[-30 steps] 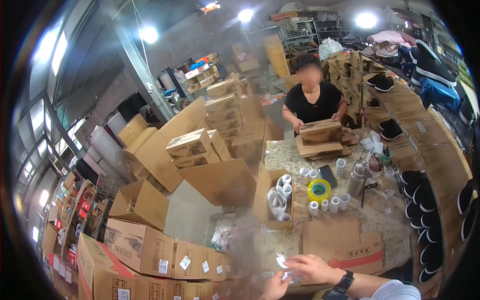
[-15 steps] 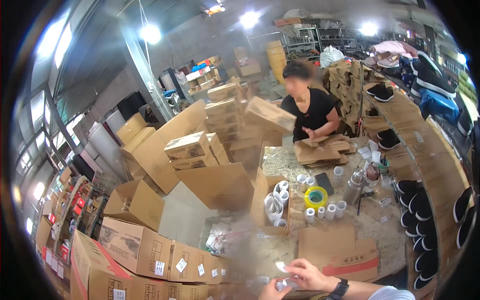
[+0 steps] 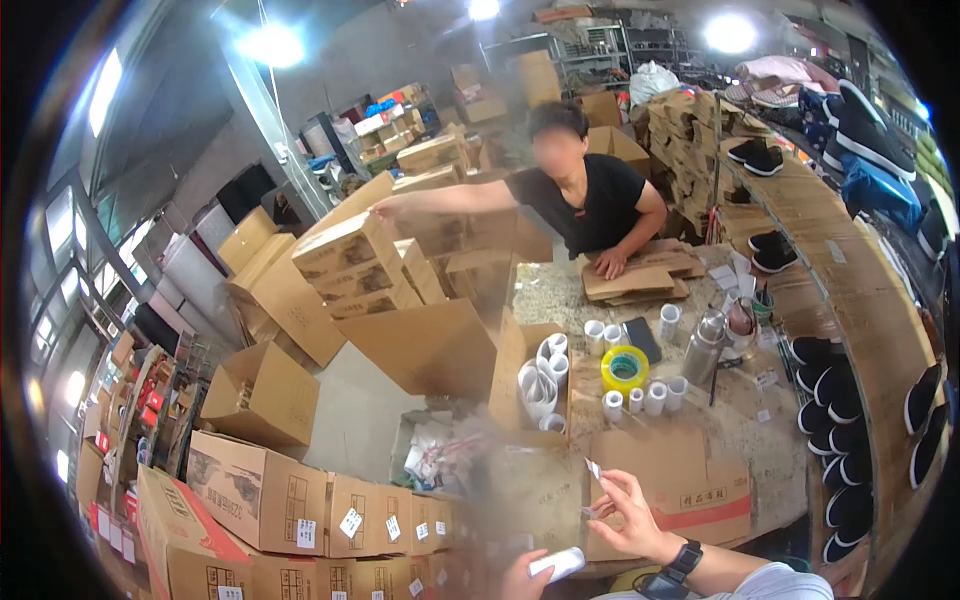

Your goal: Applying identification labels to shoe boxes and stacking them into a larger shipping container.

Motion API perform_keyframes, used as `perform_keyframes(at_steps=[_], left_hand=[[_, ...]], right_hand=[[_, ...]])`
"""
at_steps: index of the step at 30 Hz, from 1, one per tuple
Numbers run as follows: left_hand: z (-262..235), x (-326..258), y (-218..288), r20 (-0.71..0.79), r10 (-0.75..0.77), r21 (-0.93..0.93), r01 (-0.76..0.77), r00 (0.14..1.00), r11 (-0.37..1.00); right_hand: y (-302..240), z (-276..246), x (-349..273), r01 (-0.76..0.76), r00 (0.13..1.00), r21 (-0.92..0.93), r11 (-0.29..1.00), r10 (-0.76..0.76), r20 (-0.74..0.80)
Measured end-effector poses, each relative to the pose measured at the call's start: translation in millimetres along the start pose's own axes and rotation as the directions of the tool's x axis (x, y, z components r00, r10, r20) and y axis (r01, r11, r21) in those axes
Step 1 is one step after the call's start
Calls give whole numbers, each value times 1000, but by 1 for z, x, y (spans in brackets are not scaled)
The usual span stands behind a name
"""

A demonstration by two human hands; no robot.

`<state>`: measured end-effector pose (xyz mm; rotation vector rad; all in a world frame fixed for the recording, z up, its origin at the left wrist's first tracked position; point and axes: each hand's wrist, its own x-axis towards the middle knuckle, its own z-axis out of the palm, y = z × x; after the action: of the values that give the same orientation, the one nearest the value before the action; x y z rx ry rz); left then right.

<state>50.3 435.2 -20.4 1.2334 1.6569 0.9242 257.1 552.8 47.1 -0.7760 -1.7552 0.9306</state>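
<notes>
At the lower edge, my left hand (image 3: 530, 577) is closed round a small white roll of labels (image 3: 562, 564). To its right and higher up, my right hand (image 3: 632, 522) has its fingers bent, with a small white label (image 3: 593, 467) at the fingertips. A second pale scrap shows by the thumb, too small to make out. A dark watch is on my right wrist. Beneath and beyond my right hand, a flat brown cardboard box (image 3: 705, 480) with a red stripe lies on the table.
White rolls (image 3: 655, 398), a roll of yellow tape (image 3: 625, 370), a dark phone (image 3: 641, 340) and a metal bottle (image 3: 705, 345) stand or lie farther back. Labelled cartons (image 3: 262, 492) line the lower left. Black shoes (image 3: 845, 455) line the right. A co-worker (image 3: 590, 205) stands across the table.
My hands have drawn apart: the right rose with the label, while the left stayed low with the roll. Across the table, the co-worker's arm now reaches left and a carton sits on the stack.
</notes>
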Motion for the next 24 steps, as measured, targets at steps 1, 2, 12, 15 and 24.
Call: perform_keyframes(at_steps=[1,2,12,15,24], left_hand=[[-1,5,2,11,-17,-36,17,1000,999],[1,7,5,21,-39,-73,40,999,997],[10,20,41,125,-25,-256,56,992,965],[12,26,58,39,92,-212,-82,995,974],[31,54,46,27,-21,-371,30,999,928]], right_hand=[[5,1,2,-14,1000,10,1000,14,10],[10,-1,2,-22,1000,-5,1000,22,9],[28,-14,6,-137,991,-30,990,137,-7],[48,7,-14,-275,960,146,950,265,86],[69,34,0,-311,949,231,922,289,124]])
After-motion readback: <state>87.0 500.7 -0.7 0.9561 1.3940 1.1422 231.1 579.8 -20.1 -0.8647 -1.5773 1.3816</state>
